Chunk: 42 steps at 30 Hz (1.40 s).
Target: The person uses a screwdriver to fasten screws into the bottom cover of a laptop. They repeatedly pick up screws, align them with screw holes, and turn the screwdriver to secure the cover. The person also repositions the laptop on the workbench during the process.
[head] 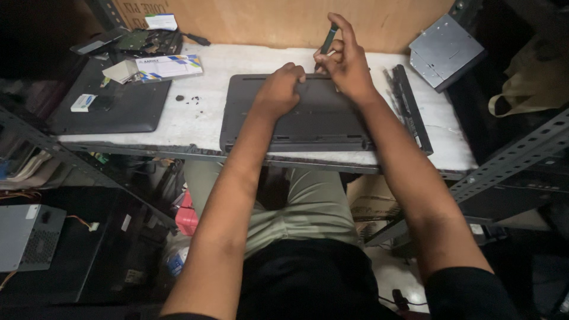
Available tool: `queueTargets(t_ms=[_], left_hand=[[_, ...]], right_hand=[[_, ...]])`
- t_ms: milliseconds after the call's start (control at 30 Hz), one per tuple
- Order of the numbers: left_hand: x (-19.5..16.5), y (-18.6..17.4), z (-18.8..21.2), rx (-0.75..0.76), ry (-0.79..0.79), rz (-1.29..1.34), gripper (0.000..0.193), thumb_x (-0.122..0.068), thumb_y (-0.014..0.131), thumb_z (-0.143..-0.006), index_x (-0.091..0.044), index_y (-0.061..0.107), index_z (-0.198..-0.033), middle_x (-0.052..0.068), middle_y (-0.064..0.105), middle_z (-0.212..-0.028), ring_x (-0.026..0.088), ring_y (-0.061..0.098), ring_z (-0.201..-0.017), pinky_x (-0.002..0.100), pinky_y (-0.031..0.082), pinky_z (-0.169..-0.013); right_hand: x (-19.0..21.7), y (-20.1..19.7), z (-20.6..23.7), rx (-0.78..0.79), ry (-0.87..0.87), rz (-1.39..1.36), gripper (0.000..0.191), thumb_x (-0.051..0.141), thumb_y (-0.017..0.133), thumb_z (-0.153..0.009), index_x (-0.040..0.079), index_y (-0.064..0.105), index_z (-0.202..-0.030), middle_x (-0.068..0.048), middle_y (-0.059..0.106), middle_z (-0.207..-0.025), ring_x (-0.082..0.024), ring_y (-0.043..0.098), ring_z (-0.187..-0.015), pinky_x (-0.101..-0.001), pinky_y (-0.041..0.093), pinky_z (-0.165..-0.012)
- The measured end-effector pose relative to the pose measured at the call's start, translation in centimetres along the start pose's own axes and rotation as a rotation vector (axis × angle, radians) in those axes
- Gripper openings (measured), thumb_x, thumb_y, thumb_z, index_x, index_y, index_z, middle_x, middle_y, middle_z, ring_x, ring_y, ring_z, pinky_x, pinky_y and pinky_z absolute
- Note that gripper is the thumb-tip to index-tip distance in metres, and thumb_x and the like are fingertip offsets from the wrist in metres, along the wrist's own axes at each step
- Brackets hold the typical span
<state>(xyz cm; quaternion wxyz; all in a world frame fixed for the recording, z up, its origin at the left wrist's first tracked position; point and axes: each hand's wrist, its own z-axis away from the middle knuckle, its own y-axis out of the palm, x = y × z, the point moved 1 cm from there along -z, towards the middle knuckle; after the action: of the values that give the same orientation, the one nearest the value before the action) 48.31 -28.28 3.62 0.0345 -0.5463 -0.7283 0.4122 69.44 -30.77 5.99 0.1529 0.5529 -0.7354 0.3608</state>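
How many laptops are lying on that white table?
2. One dark laptop lies bottom-up in the middle under both hands; another closed one sits at the left with small boxes on it. More may be hidden in the clutter behind.

Upper left of my bench [195, 121]: second closed laptop [112, 104], flat box [169, 67] on its far edge, circuit board [148, 41] behind. Upper right: silver optical drive [444, 50]. Long battery [413, 106] right of centre. Grey power supply [26, 237] lower left.
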Motion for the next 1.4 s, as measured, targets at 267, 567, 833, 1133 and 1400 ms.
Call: queueTargets(t_ms=[267,567,833,1133,1400], left_hand=[[0.2,0.0,0.0,0.002,0.011,-0.006,0.03,0.006,0.061,-0.07,-0.005,0.06,-0.099,0.019,0.063,-0.1,0.044,0.062,-0.098,0.05,0.049,-0.082],[-0.2,-0.3,0.0,0.006,0.026,-0.016,0.031,0.004,0.064,-0.068,-0.005,0.061,-0.098,0.018,0.064,-0.101,0.044,0.062,-0.1,0.049,0.05,-0.083],[-1.3,-0.7,-0.5,0.089,-0.076,-0.036,0.016,-0.01,0.074,-0.079,-0.005,0.064,-0.09,0.016,0.064,-0.095,0.039,0.065,-0.091,0.048,0.052,-0.078],[-1.0,-0.3,-0.6,0.085,-0.082,-0.057,0.01,-0.001,0.063,-0.084,-0.005,0.066,-0.092,0.014,0.065,-0.095,0.035,0.067,-0.088,0.044,0.053,-0.078],[-0.7,-0.1,-0.5,0.062,-0.095,0.025,0.013,-0.012,0.075,-0.085,-0.006,0.067,-0.093,0.013,0.067,-0.094,0.033,0.069,-0.086,0.044,0.053,-0.077]], right_hand=[[0.3,0.0,-0.2,-0.058,-0.096,0.054,0.08,-0.011,0.066,-0.105,0.017,0.021,-0.166,-0.011,0.074,-0.104,-0.014,0.075,-0.09,-0.0281,0.064,-0.081],[-0.1,-0.2,-0.1,-0.06,-0.087,0.022,0.08,-0.011,0.066,-0.106,0.017,0.021,-0.166,-0.011,0.075,-0.107,-0.015,0.075,-0.09,-0.0295,0.064,-0.081],[-0.6,-0.4,-0.3,-0.083,-0.102,-0.044,0.079,-0.011,0.064,-0.109,0.018,0.02,-0.167,-0.012,0.074,-0.104,-0.015,0.074,-0.087,-0.0287,0.063,-0.077],[-0.7,-0.6,-0.3,-0.106,-0.057,-0.096,0.077,-0.012,0.063,-0.108,0.018,0.021,-0.165,-0.012,0.073,-0.105,-0.017,0.076,-0.087,-0.0286,0.064,-0.075],[-0.8,-0.7,-0.3,-0.107,-0.074,-0.093,0.077,-0.012,0.065,-0.109,0.018,0.021,-0.165,-0.012,0.073,-0.102,-0.017,0.075,-0.086,-0.0292,0.065,-0.076]])
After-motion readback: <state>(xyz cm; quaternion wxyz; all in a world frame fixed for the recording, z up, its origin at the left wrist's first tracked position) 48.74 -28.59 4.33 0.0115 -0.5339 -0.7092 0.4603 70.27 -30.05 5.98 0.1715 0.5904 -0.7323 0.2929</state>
